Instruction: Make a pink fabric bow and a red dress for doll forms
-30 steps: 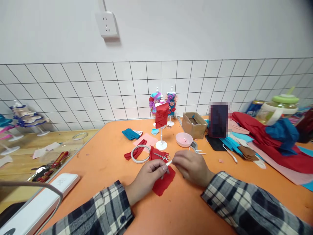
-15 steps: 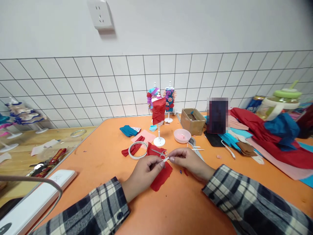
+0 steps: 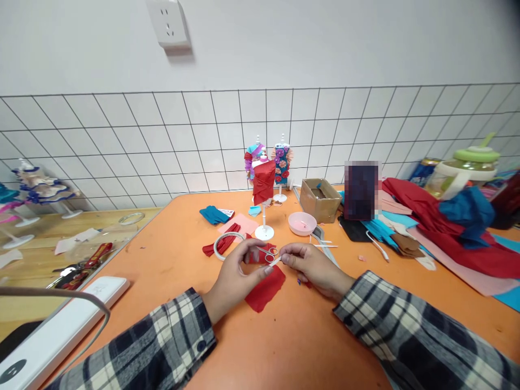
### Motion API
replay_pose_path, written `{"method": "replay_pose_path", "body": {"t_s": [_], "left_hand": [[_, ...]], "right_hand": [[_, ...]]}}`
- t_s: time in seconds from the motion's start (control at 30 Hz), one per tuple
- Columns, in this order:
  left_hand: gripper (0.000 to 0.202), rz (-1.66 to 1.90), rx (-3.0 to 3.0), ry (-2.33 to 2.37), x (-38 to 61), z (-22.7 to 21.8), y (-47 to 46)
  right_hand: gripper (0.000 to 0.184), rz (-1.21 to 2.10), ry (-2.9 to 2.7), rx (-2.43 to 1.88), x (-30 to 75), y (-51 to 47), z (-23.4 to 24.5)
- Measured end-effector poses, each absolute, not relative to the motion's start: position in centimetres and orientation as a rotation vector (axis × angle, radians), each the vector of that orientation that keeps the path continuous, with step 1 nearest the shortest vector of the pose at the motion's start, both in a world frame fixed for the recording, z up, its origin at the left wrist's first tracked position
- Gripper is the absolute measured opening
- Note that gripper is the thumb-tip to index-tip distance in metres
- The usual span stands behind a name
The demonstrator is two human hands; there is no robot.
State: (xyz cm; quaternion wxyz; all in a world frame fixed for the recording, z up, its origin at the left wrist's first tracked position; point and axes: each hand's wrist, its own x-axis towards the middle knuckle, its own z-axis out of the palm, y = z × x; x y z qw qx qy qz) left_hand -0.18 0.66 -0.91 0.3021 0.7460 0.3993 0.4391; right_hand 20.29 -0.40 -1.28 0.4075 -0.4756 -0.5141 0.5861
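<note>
My right hand [image 3: 311, 266] pinches one end of a small white strip [image 3: 275, 262] that looks like tape. At the strip's other end is the thumb tip of my left hand [image 3: 239, 273], whose index finger is lifted away from the thumb. Beneath both hands a red cloth piece [image 3: 263, 292] lies flat on the orange table [image 3: 260, 352]. Small scissors [image 3: 271, 252] rest on more red cloth just beyond, partly hidden by my left hand. A white tape roll [image 3: 221, 246] lies to the left. Behind stands a mini dress form [image 3: 264, 184] wrapped in red cloth.
Farther back are two decorated dress forms, a pink bowl [image 3: 302, 223] and a cardboard box [image 3: 320, 200]. Blue cloth [image 3: 214, 214] lies left of them. Fabric piles [image 3: 447, 227] and a lidded jug [image 3: 467, 170] occupy the right. A white power bank [image 3: 65, 336] with a cable is at left.
My left index finger has lifted off the white strip and spread from the thumb. My right hand still pinches the strip. The view has shifted slightly.
</note>
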Motion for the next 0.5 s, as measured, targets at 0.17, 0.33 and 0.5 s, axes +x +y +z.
{"method": "replay_pose_path", "body": {"t_s": [0.17,0.33,0.5], "left_hand": [[0.014,1.389,2.179,0.875,-0.5,-0.6,0.4],[0.009,1.258,2.224,0.947,0.1,-0.3,-0.2],[0.012,1.233,2.054,1.086,0.4,-0.5,0.2]], "right_hand": [[0.025,1.162,-1.364,-1.318,20.6,0.1,-0.8],[0.029,1.084,-1.480,-1.303,20.2,-0.6,-0.5],[0.037,1.268,-1.428,-1.187,20.0,-1.2,-0.5]]}}
